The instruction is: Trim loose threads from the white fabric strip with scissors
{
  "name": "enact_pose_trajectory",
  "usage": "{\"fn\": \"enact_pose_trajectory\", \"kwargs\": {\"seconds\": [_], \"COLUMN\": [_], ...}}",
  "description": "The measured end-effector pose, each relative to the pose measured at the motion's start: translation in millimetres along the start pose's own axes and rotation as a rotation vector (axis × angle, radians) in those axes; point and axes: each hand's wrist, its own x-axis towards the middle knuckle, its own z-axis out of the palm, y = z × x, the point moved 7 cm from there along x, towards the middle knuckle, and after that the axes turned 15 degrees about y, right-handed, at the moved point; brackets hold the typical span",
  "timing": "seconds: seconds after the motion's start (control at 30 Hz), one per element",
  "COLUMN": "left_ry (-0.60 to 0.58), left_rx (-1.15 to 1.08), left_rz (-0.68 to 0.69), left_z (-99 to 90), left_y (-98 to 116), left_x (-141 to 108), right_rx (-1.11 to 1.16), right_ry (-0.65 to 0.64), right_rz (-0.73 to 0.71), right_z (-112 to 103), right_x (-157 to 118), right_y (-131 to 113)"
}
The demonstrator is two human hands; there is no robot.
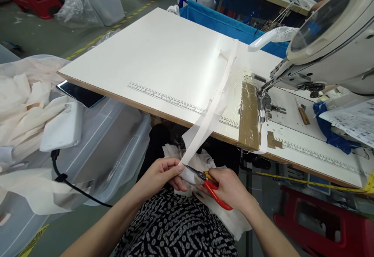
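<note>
A long white fabric strip (217, 99) runs across the white tabletop and hangs over its front edge toward my lap. My left hand (167, 173) pinches the near end of this strip between thumb and fingers. In my right hand (228, 186) are scissors (214, 194) with red and orange handles. Their dark blades point left, with the tips at the strip beside my left thumb. Whether the blades have cut into the cloth I cannot tell. Pale fabric pieces (236, 220) lie on my lap under both hands.
At the right stands a sewing machine (330, 46) on the white table (140, 54). Left of me are a plastic bin (117, 151) of pale cloth, a white power bank (62, 126) with a cable, and a phone (78, 93). A red stool (318, 218) is at lower right.
</note>
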Motion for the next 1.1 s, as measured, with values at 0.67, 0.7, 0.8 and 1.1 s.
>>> {"fn": "enact_pose_trajectory", "kwargs": {"seconds": [0.67, 0.7, 0.8, 1.1], "left_ry": [-0.010, -0.020, 0.030, 0.527], "left_rx": [0.072, 0.092, 0.229, 0.675], "left_rz": [-0.015, -0.019, 0.054, 0.909], "left_z": [-3.8, -4.6, -13.0, 8.0], "left_y": [-0.8, -1.5, 2.3, 70.1], "left_x": [3.4, 3.7, 5.1, 16.7], "right_rx": [0.039, 0.060, 0.124, 0.445], "right_ry": [-0.010, -0.017, 0.004, 0.131], "right_rz": [0.027, 0.038, 0.064, 0.130], "right_z": [6.0, 6.4, 5.6, -11.1], "right_x": [9.3, 6.9, -3.7, -23.0], "right_y": [1.6, 3.7, 10.8, 10.6]}}
